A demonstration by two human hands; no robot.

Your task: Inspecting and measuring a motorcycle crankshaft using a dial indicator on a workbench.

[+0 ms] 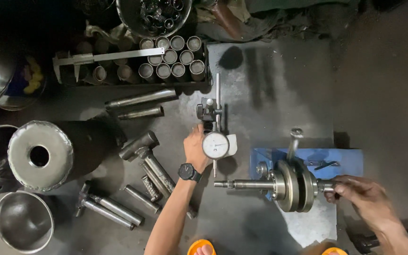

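With the left hand closed around the dial indicator on its stand and the right hand's fingers pinching the crankshaft's end on the blue fixture, turning slowly and holding the gauge steady would suit best.

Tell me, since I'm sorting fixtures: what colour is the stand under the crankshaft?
Blue stand, clearest in the head view.

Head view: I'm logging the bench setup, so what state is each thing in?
Crankshaft: lying level on the blue stand.
Dial gauge: upright, plunger down.
Left hand: on the gauge.
Right hand: gripping the shaft end.
Caliper: lying across the tray of sleeves.
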